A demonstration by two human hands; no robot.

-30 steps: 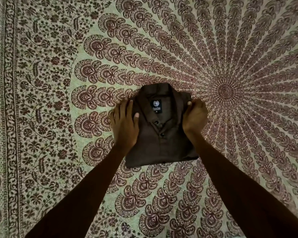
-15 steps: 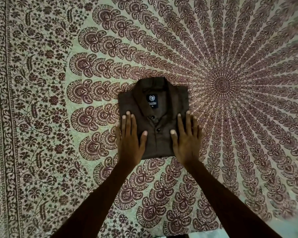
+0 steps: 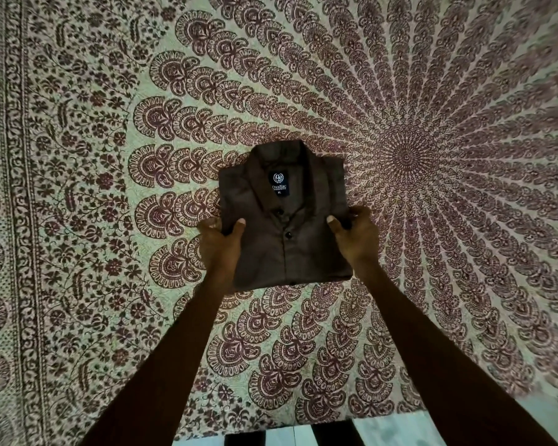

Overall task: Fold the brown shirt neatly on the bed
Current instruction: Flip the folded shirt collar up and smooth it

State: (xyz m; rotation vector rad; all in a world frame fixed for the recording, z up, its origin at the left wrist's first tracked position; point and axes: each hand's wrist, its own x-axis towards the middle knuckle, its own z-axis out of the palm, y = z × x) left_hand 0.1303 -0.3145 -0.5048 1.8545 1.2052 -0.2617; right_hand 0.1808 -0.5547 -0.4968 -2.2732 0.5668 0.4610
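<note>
We hold the shirt [image 3: 303,252] at the middle of the bed, on the printed sheet [image 3: 110,162], just left of the centre of its round pattern. The shirt is folded into a compact rectangle, front up, with the collar [image 3: 281,156] at the far end and the folded edge nearest us. A dark label [image 3: 279,184] shows inside the collar, and two buttons [image 3: 287,234] run down the placket below it.

Our left grip [image 3: 221,241] holds the shirt's left edge about halfway along. Its thumb [image 3: 239,225] lies on top of the cloth and the fingers curl round the edge and under, out of sight. Our right grip [image 3: 356,236] holds the right edge at the same level. Its thumb [image 3: 332,223] presses on top and the fingers wrap round the side, bunching the cloth a little there. So both grips are closed on the shirt, one on each side, with the placket and the lower button between them. The collar end reaches beyond both grips, and the near end lies between our forearms.

We cannot tell whether the shirt rests flat on the sheet or is raised slightly off it.

At the bottom edge, past the sheet, a strip of light and dark bands [image 3: 319,432] shows.
</note>
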